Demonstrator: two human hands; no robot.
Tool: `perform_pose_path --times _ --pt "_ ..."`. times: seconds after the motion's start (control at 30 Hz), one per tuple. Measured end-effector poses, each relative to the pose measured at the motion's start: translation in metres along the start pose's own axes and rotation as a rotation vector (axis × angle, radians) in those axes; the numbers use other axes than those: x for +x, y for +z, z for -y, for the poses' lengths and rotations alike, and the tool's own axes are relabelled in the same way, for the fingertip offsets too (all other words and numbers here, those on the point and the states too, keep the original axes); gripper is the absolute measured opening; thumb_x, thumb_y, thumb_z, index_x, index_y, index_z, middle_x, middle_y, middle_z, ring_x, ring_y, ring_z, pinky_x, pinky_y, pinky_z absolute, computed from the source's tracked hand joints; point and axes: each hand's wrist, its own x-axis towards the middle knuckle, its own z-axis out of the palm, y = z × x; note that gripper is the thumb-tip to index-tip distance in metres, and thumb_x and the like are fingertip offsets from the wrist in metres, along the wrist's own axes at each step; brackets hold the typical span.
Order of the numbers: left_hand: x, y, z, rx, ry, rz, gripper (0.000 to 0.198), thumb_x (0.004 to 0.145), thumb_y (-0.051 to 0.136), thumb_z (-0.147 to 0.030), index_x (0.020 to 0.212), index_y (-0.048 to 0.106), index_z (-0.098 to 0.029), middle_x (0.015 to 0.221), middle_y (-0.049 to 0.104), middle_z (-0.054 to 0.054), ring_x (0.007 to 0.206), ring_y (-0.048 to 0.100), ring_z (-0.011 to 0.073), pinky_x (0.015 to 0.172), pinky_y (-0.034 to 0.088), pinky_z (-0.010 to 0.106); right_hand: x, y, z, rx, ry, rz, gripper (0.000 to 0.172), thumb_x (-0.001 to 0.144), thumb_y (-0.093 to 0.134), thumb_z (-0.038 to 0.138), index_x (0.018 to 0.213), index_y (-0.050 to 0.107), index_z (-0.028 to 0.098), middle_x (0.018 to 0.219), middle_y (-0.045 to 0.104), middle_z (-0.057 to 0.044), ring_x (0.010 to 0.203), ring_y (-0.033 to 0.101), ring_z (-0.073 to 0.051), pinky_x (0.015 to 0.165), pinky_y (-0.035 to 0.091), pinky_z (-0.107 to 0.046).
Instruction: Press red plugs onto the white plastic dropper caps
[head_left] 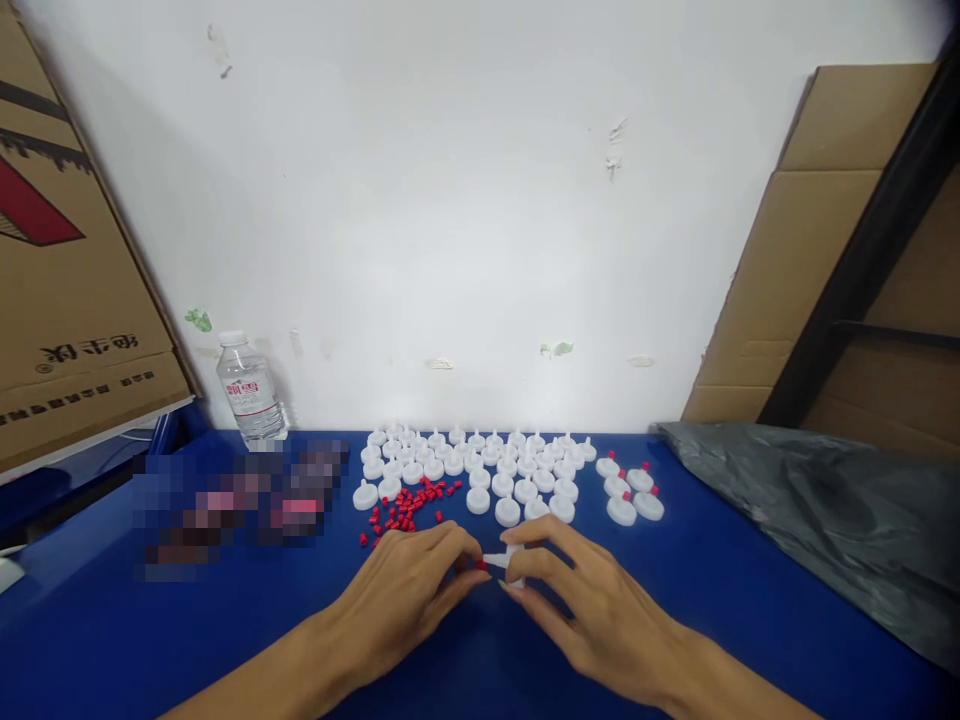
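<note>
Head view: the left hand (401, 580) pinches a small red plastic cap (481, 565) at the spout tip of a round white plastic lid (515, 566), which the right hand (607, 610) grips by its rim, spout pointing left. Farther off on the blue table (465, 670), loose red caps (405, 510) lie left, beside many white spouted lids (508, 512). Right of those stand five red-tipped white lids (621, 510); far left, a clear plastic bottle (253, 395).

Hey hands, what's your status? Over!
Left fingers pinching red cap. Right fingers holding white lid, spout toward cap. Nothing seen blocking between them; loose red caps lie beyond.
</note>
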Motion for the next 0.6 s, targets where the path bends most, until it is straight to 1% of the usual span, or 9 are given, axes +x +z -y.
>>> perform_pose_path --times 0.1,0.2,0.27,0.37,0.47,0.6 --pt "-0.0009 0.0012 -0.0013 0.019 0.002 -0.02 0.01 0.105 0.055 -0.032 0.102 0.058 -0.024 0.085 0.068 -0.004 0.058 0.059 0.0107 0.054 0.038 0.022 0.0009 -0.0011 0.0021 -0.016 -0.016 -0.037 0.014 0.101 0.053 0.014 0.112 0.057 0.022 0.114 0.063 -0.009 0.098 0.067 -0.02 0.083 0.058 -0.034" --pt "-0.0023 0.0005 -0.0032 -0.008 -0.044 -0.013 0.007 0.105 0.055 -0.031 0.103 0.058 -0.024 0.085 0.069 -0.005 0.059 0.06 0.0108 0.055 0.039 0.022 0.0022 -0.0019 0.0034 -0.03 -0.019 -0.079 0.015 0.097 0.056 0.012 0.109 0.057 0.022 0.109 0.064 -0.008 0.096 0.067 -0.02 0.081 0.057 -0.034" --pt "-0.0028 -0.0003 -0.0038 -0.021 -0.057 -0.005 0.007 0.104 0.055 -0.031 0.104 0.058 -0.024 0.086 0.069 -0.005 0.06 0.061 0.0107 0.055 0.04 0.022 0.0028 -0.0018 0.0032 -0.022 -0.009 -0.08 0.016 0.096 0.057 0.012 0.108 0.058 0.022 0.108 0.064 -0.007 0.093 0.067 -0.02 0.08 0.057 -0.034" --pt "-0.0024 -0.0011 -0.0032 -0.021 -0.037 -0.009 0.007 0.105 0.054 -0.03 0.103 0.058 -0.024 0.087 0.069 -0.005 0.061 0.061 0.0106 0.056 0.041 0.022 0.0029 -0.001 0.0019 0.001 -0.014 -0.053 0.015 0.099 0.057 0.015 0.112 0.059 0.022 0.11 0.065 -0.007 0.094 0.068 -0.019 0.08 0.057 -0.032" --pt "-0.001 -0.0019 -0.0017 -0.029 -0.017 -0.039 0.01 0.106 0.052 -0.031 0.104 0.058 -0.023 0.086 0.068 -0.004 0.06 0.06 0.0104 0.055 0.041 0.021 0.0022 -0.0008 0.0004 0.038 -0.004 -0.042 0.018 0.103 0.056 0.021 0.121 0.058 0.024 0.117 0.066 -0.007 0.102 0.069 -0.019 0.087 0.058 -0.031" --pt "0.0 -0.003 -0.0017 -0.018 0.038 -0.075 0.021 0.108 0.046 -0.039 0.103 0.058 -0.023 0.086 0.065 -0.003 0.059 0.056 0.0099 0.052 0.041 0.02 0.0021 -0.0019 -0.0004 0.134 0.069 -0.044 0.026 0.104 0.06 0.025 0.13 0.056 0.028 0.124 0.067 -0.004 0.112 0.067 -0.017 0.097 0.055 -0.028"
